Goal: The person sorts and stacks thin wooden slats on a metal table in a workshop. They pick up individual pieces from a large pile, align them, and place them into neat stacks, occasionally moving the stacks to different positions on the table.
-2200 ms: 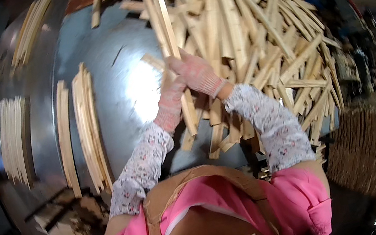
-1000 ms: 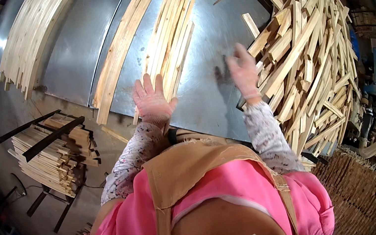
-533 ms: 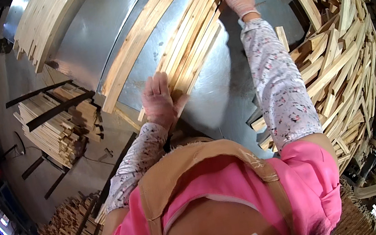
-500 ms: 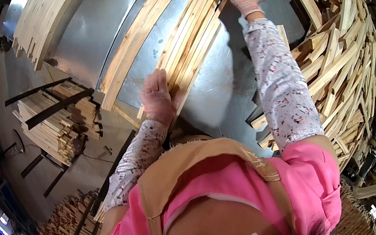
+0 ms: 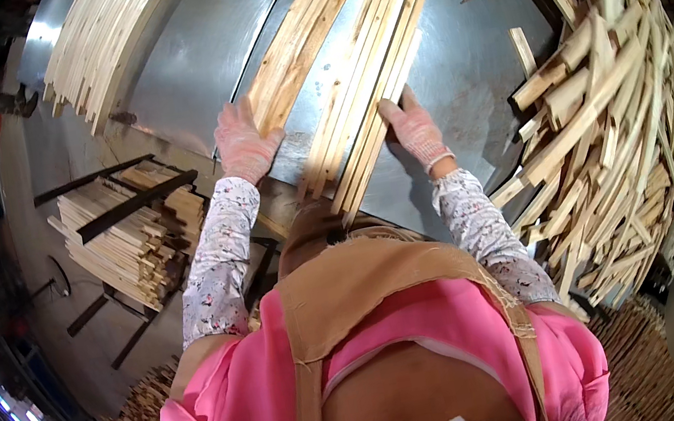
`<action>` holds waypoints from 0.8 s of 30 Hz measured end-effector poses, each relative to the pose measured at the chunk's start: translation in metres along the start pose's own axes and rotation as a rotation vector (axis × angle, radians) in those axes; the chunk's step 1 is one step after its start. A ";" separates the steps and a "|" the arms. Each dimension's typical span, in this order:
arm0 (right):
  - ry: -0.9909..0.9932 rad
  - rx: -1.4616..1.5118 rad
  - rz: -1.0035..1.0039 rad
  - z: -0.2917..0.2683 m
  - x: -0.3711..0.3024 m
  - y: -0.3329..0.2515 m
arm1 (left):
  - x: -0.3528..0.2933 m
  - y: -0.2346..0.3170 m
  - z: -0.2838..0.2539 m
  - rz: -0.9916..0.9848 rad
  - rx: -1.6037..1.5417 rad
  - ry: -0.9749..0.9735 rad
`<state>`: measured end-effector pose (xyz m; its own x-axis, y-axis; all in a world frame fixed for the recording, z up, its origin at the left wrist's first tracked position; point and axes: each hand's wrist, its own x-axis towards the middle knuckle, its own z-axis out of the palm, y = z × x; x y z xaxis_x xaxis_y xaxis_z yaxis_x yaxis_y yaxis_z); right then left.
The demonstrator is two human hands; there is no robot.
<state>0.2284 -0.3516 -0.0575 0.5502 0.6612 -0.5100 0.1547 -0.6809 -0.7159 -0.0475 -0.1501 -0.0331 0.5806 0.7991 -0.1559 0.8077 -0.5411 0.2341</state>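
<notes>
Two groups of pale wooden strips lie lengthwise on a metal tabletop. My left hand (image 5: 247, 143), in a pinkish knit glove, rests at the near left end of the left wooden strips (image 5: 300, 41). Its fingers stretch along their side and its thumb stands apart. My right hand (image 5: 417, 130), gloved alike, lies against the right side of the middle wooden strips (image 5: 357, 76), its thumb and fingers apart. These middle strips lie side by side with uneven ends and a dark gap among them. Neither hand is closed round a strip.
The metal tabletop (image 5: 464, 35) has a seam running across its left part. Neatly stacked strips (image 5: 106, 48) stand at the far left. A large jumbled heap of wood pieces (image 5: 602, 128) fills the right side. Lower left, a stack of strips (image 5: 121, 239) sits between dark metal bars.
My left hand has left the near end of the middle strips and moved up-left to the left group. My right hand has come nearer from their far end to their right side.
</notes>
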 end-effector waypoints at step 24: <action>0.402 -0.180 0.132 0.036 -0.007 -0.066 | 0.060 -0.083 -0.030 -0.126 -1.608 -0.566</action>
<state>0.1847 -0.3003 -0.0243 0.8441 0.4143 -0.3403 0.1823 -0.8187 -0.5445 -0.0827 -0.0489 -0.0329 0.7738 0.4358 -0.4596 0.1441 0.5854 0.7978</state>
